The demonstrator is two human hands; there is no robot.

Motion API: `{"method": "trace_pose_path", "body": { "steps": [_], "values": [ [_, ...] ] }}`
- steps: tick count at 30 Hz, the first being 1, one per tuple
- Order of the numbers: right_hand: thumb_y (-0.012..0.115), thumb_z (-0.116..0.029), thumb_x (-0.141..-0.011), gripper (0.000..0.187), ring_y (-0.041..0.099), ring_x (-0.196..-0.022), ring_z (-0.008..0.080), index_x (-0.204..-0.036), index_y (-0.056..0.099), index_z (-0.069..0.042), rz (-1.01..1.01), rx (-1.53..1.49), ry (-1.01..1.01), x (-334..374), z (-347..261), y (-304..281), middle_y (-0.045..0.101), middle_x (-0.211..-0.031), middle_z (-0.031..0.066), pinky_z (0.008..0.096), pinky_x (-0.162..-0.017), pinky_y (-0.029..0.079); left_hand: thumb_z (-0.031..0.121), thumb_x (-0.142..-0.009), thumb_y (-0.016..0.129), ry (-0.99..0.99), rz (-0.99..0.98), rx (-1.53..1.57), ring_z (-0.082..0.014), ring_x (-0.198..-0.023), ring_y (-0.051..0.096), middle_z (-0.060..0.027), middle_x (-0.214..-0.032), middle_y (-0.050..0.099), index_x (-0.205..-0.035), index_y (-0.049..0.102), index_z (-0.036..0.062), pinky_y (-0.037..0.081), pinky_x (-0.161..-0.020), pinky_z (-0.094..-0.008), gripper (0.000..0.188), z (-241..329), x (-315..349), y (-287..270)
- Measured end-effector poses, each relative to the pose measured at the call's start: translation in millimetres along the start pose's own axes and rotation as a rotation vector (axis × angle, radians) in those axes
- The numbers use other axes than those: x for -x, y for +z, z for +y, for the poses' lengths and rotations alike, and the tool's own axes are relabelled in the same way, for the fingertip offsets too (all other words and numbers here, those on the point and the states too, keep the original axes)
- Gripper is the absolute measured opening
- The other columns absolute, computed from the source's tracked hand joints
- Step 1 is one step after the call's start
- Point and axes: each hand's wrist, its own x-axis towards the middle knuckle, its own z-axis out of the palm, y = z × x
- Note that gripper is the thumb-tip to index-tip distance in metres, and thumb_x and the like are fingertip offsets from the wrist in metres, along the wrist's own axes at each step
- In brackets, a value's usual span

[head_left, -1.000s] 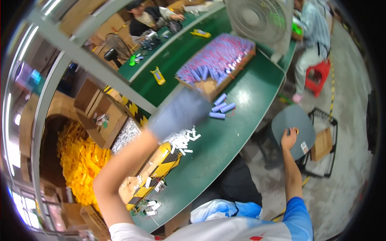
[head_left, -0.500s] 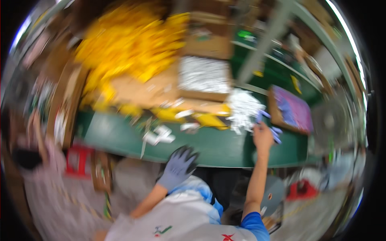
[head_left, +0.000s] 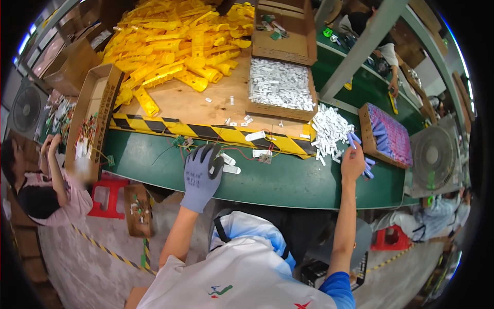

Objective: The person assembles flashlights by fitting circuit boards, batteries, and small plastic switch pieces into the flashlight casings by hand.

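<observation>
Left hand in a grey glove, palm down, fingers spread wide over the near edge of the green table. Just beside its fingertips, to the right, small white flat pieces, and red and black wires trailing toward a small circuit board. Whether the glove presses on anything underneath, cannot tell.

Right hand, bare, raised at the right, fingers pinched narrow around a purple cylinder pointing up and away. More loose purple cylinders lying on the green just right of that hand. Farther right, a shallow wooden tray packed with rows of the same purple cylinders. Between hand and wooden platform, a heap of small white parts spilling over the table.

Beyond the hands, a raised plywood platform edged with yellow-and-black striped tape. On it, a flat cardboard box of white parts, and at the far left a big pile of yellow plastic pieces.

Down at the near left, another person in a pink top beside a red stool. At the right, a standing fan.
</observation>
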Motion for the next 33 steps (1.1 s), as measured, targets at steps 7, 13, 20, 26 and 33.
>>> {"method": "trace_pose_path", "body": {
  "steps": [7,13,20,26,33],
  "values": [
    [0.07,-0.008,-0.088,0.019,0.064,-0.057,0.0208,-0.107,0.072,-0.01,-0.12,-0.163,-0.293,4.2,-17.6,-2.3,0.066,-0.081,0.0065,0.0335,-0.052,0.05,0.024,-0.085,0.074,0.194,-0.237,-0.313,-0.0358,-0.129,0.049,-0.0158,-0.129,0.057,-0.123,0.061,0.009,0.038,-0.11,-0.0484,0.043,46.6,-84.3,57.8],
    [0.068,0.006,-0.082,0.023,0.06,-0.061,0.0203,-0.101,0.073,-0.005,0.12,-0.305,-0.306,-1.7,-20.7,-13.5,0.063,-0.075,0.0092,0.0308,-0.055,0.047,0.017,-0.077,0.077,0.33,-0.119,-0.128,-0.0337,-0.124,0.051,-0.0111,-0.123,0.058,-0.113,0.064,0.0097,0.04,-0.109,-0.048,0.039,44.7,-86.4,55.2],
    [0.071,-0.013,-0.087,0.015,0.066,-0.085,0.0335,-0.095,0.071,0.0,-0.498,-0.741,-0.377,5.1,-169.7,-83.4,0.069,-0.086,0.0122,0.0411,-0.082,0.05,0.014,-0.079,0.072,0.855,-0.281,-0.022,-0.0316,-0.115,0.058,-0.0085,-0.116,0.062,-0.115,0.065,0.0127,0.047,-0.102,-0.0454,0.037,125.2,-102.6,7.0],
    [0.067,-0.016,-0.094,0.018,0.067,-0.075,0.0224,-0.089,0.071,0.001,-0.763,-1.017,-0.031,50.2,-146.6,-68.9,0.07,-0.084,0.0105,0.031,-0.071,0.051,0.019,-0.076,0.081,0.746,-0.172,0.02,-0.0319,-0.11,0.062,-0.0096,-0.121,0.066,-0.117,0.066,0.0098,0.049,-0.097,-0.0452,0.045,71.0,-139.3,-11.3],
    [0.058,-0.014,-0.104,0.021,0.06,-0.074,0.0092,-0.109,0.067,0.004,-0.216,-1.257,0.606,108.0,-132.5,-30.3,0.068,-0.09,0.0061,0.0246,-0.07,0.051,0.027,-0.082,0.077,-0.18,0.12,-0.8,-0.0384,-0.116,0.057,-0.0181,-0.133,0.057,-0.131,0.059,0.0126,0.043,-0.103,-0.0486,0.054,-176.1,-232.1,-53.8]
  ]
}}
